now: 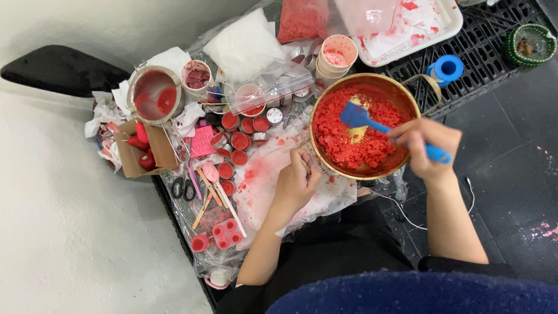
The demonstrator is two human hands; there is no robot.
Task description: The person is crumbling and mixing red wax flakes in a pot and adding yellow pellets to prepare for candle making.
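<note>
Blue rubber spatula (372,123) being gripped by right hand (423,146), fingers closed round handle; blade being pushed into red crumbly wax bits (349,136). Round shiny metal pan (401,99) being held steady at handle by closed left hand (296,183).

Bits likely to be flicked over low rim if stirred hard. Pan could be tipped if grip slips.

Counted: one spatula, one pan, one black-handled pair of scissors (183,187), one blue tape roll (447,68). Small red-filled tins (239,141): about ten, hard to tell.
</note>
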